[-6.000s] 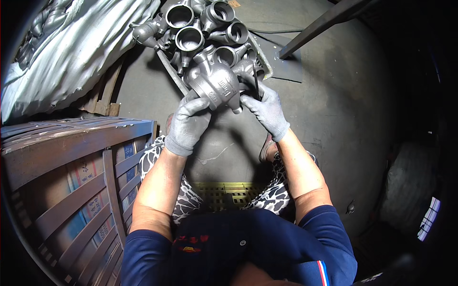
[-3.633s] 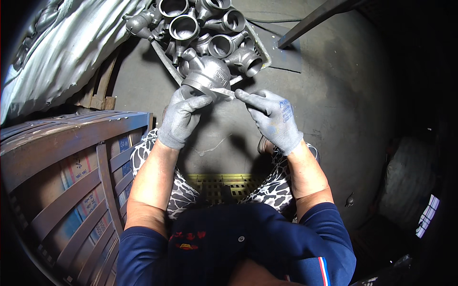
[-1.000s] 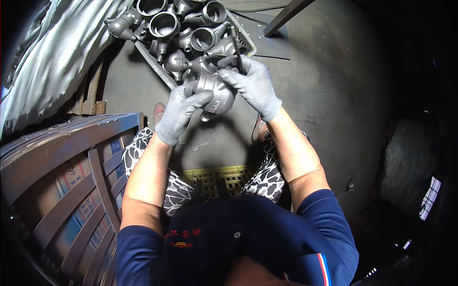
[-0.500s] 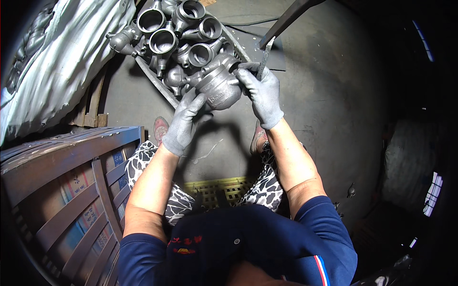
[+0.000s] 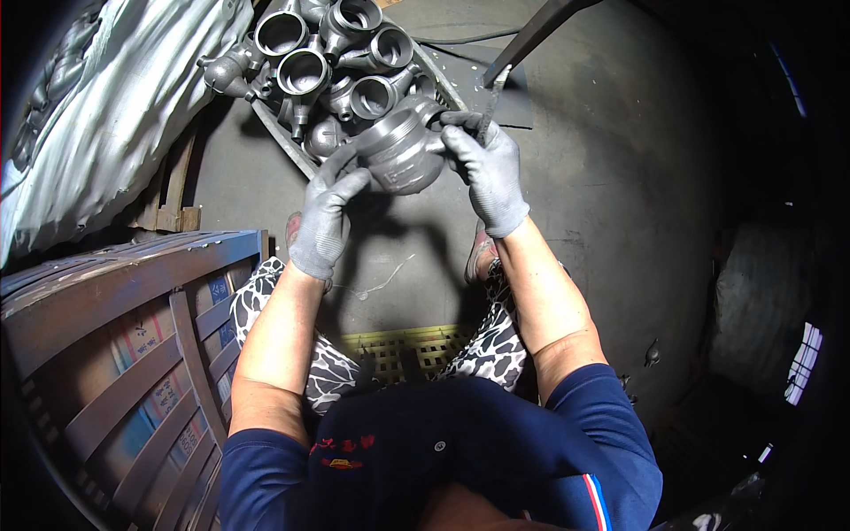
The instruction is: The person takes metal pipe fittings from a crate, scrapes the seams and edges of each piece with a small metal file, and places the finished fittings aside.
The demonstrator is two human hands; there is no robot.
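Observation:
Between my gloved hands, over the near end of a heap of similar parts, is a grey cast-metal water meter body (image 5: pixel 403 161) with a round threaded mouth. It is tilted and slightly blurred. My left hand (image 5: pixel 326 212) grips its left end between thumb and fingers. My right hand (image 5: pixel 487 168) pinches the short pipe stub on its right side. A narrow flat metal tool (image 5: pixel 494 104), like a file, stands up out of my right hand, held in the same grip. Its lower part is hidden by the glove.
A metal-rimmed crate (image 5: pixel 288 142) piled with several meter bodies (image 5: pixel 303 73) stands ahead. To the left are a white woven sack (image 5: pixel 133 115) and a slatted rack (image 5: pixel 133 301) with cartons. A dark metal leg (image 5: pixel 540 35) rises beyond my right hand. A yellow plastic crate (image 5: pixel 390 354) is beneath me.
The meter body has turned, its threaded mouth swinging upward and its cast lettering rolling out of clear sight. My left hand has shifted left on it. My right hand stays nearly in place.

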